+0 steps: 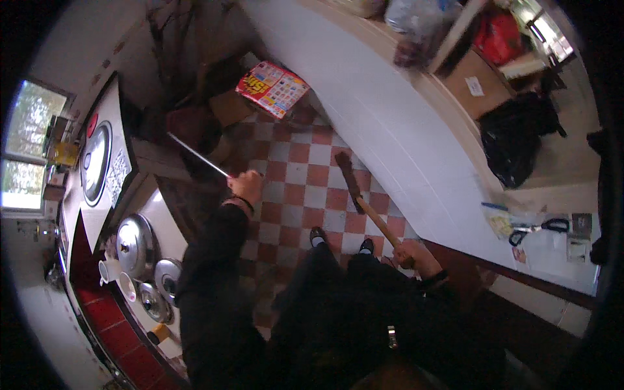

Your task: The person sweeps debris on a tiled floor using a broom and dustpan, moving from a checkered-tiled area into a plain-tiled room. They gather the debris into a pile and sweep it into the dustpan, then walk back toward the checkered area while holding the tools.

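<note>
In my left hand [246, 186] is a thin metal rod [197, 155] with a reddish grip, its far tip pointing up and to the left. My right hand [418, 258] is closed around the wooden handle of a hatchet-like tool [378, 220], whose dark, rusty head hangs over the tiled floor. The exact kind of tool cannot be told. The two tools are apart from each other. Beneath them lies a red and white checkered floor [297, 187], with my shoes showing near the middle.
Metal pot lids [134, 246] and white cups stand on the left counter. A printed flyer [273, 89] lies by cardboard ahead. On the right, a long pale surface borders a shelf holding a cardboard box [470, 85], a black plastic bag [512, 141] and scissors [538, 229].
</note>
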Demonstrator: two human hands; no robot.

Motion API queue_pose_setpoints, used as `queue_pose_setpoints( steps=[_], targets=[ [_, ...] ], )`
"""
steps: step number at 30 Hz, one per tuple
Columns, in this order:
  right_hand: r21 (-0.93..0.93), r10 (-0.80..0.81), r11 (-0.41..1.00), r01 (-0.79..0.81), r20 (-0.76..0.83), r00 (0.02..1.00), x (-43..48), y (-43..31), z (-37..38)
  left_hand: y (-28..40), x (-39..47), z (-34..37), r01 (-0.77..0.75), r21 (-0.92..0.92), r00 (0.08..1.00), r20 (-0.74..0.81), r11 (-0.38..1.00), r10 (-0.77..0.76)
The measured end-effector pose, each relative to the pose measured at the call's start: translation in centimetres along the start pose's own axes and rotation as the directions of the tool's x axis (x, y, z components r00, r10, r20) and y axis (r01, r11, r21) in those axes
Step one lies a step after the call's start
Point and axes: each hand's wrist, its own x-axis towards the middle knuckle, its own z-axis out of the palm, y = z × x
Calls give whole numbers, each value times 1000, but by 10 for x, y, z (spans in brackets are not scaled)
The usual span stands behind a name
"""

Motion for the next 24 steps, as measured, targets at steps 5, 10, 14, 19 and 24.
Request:
queue_pose_setpoints(
  steps=[5,10,14,19,24],
  targets=[
    [235,-149,962,141,13,989,-2,17,-10,-50,-1,-105,-137,102,849,-501,985,169],
    [472,-425,799,373,6,905,-39,17,-31,-102,-74,-247,-102,-717,914,-341,689,-219],
    [581,-247,795,174,48,968,-72,14,-44,-108,-140,-274,-7,-954,937,-111,300,-332],
    [609,-114,793,18,120,986,-92,28,-49,-63,-133,-244,233,-924,914,102,303,-392],
    [255,29,965,-70,162,986,-98,61,-50,40,-135,-216,30,-974,994,6,223,-107]
  ],
)
